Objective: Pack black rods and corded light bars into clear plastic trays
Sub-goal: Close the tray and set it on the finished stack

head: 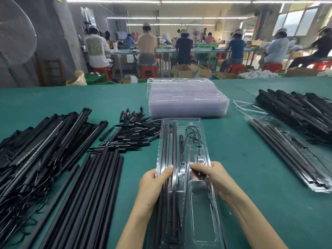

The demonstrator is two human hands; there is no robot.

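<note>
A clear plastic tray (201, 203) lies lengthwise in front of me on the green table. Black rods (168, 209) fill its left channels and a thin black cord (193, 134) coils in its upper right pocket. My left hand (154, 184) grips the tray's left edge, thumb pressing on the rods. My right hand (210, 175) pinches a small black part of the corded piece over the tray's middle. Loose black rods (93, 186) lie to the left, with corded light bars (36, 146) further left.
A stack of empty clear trays (186, 99) stands at the back centre. Short black spikes (133, 130) lie in a heap left of the tray. A filled tray (287, 153) and a pile of filled trays (301, 108) sit at right. People work at benches beyond the table.
</note>
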